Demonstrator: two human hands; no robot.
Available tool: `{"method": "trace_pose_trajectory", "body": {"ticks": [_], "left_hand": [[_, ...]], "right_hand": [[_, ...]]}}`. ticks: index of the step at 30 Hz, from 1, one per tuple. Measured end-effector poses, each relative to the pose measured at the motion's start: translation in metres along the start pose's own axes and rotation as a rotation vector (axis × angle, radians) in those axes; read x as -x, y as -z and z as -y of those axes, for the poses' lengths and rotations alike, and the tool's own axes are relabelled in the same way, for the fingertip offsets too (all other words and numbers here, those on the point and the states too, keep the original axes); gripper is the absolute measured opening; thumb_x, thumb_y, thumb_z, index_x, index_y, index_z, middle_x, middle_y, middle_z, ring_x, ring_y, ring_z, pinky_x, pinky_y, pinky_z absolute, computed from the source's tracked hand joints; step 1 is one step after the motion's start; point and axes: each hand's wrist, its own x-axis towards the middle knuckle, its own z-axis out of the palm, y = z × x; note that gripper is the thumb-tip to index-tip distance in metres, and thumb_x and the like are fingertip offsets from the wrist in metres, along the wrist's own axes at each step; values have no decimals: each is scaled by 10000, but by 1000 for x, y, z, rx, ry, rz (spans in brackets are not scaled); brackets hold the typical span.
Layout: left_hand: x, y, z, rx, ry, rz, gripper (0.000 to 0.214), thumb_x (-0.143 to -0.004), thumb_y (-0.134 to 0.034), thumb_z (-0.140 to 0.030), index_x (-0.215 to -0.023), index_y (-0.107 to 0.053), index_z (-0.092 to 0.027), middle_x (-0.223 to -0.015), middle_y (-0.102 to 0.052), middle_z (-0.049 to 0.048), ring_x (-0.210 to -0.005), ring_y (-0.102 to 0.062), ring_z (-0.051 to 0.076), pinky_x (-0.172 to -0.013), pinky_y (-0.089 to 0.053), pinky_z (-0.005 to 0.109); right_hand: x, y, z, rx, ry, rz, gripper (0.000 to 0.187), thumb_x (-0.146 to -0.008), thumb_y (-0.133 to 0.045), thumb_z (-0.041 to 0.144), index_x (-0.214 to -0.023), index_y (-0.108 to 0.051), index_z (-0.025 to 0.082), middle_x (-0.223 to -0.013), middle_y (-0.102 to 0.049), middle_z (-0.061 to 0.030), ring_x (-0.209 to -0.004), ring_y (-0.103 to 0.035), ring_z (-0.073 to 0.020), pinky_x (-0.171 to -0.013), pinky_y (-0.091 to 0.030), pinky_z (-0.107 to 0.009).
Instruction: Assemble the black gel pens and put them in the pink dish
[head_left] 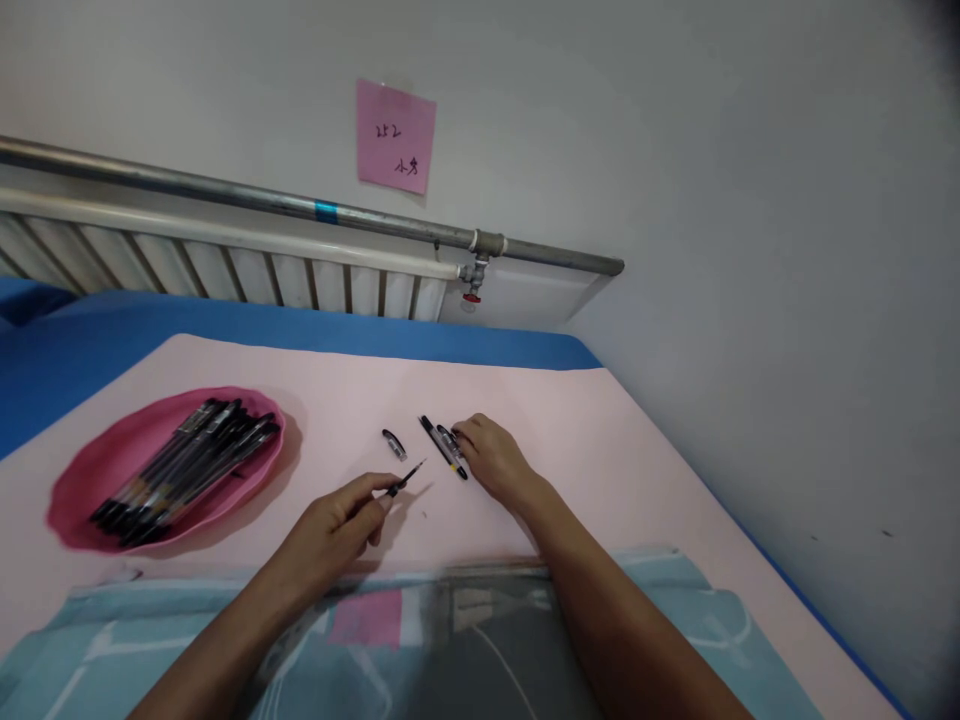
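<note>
My left hand (337,520) is closed in a pinch on a thin black pen refill (405,480), its tip pointing up and to the right over the pink sheet (600,450). My right hand (491,455) rests on the sheet with its fingers curled onto a black pen barrel (444,447) that lies beside another slim black pen part. A small black pen cap (394,444) lies loose just left of these parts, between my two hands.
A pink oval tray (82,480) with several black pens (187,465) sits at the left. A blue surface edges the sheet at the back. A radiator (225,265) and metal pipe run along the wall, which carries a pink note (395,136). A patterned cloth (675,610) covers the near edge.
</note>
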Motion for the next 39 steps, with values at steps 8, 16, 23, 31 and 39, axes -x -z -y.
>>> {"method": "trace_pose_trajectory", "body": {"ticks": [8,16,23,31,39], "left_hand": [[2,0,0,-8,-8,-4,465,-768,-444,-452,-1124,-548,-172,-538,-445,-49,-500,-374,108,-474,-260,214],[3,0,1,-21,-22,-13,438,-761,-458,-443,-1096,-576,-188,-552,-470,-41,-529,-406,116,-488,-298,209],[3,0,-3,-64,1,27,449,-780,-420,-436,-1124,-543,-175,-546,-428,-55,-517,-363,109,-488,-271,212],[3,1,-4,-88,-43,41,425,-798,-403,-405,-1123,-538,-167,-552,-429,-57,-527,-369,106,-503,-273,217],[4,2,-7,-65,-49,83,379,-796,-412,-381,-1091,-557,-192,-584,-408,-59,-546,-383,101,-549,-366,220]], "right_hand": [[1,-3,3,20,-79,-55,136,-821,-440,190,-863,-567,165,-854,-541,-46,-768,-487,-148,-645,-324,-249],[3,-5,7,-50,-38,-99,129,-755,-455,139,-826,-550,190,-830,-570,-21,-746,-484,-140,-627,-321,-242],[0,-10,8,-146,23,-127,126,-743,-444,119,-765,-554,177,-777,-587,-34,-733,-500,-149,-657,-359,-265],[20,12,39,-1136,-106,-51,125,-732,-557,243,-840,-530,187,-692,-583,14,-531,-518,-100,-502,-417,-235],[25,23,53,-1226,-32,85,92,-701,-596,164,-790,-611,174,-653,-563,20,-598,-512,-98,-584,-413,-245]]}}
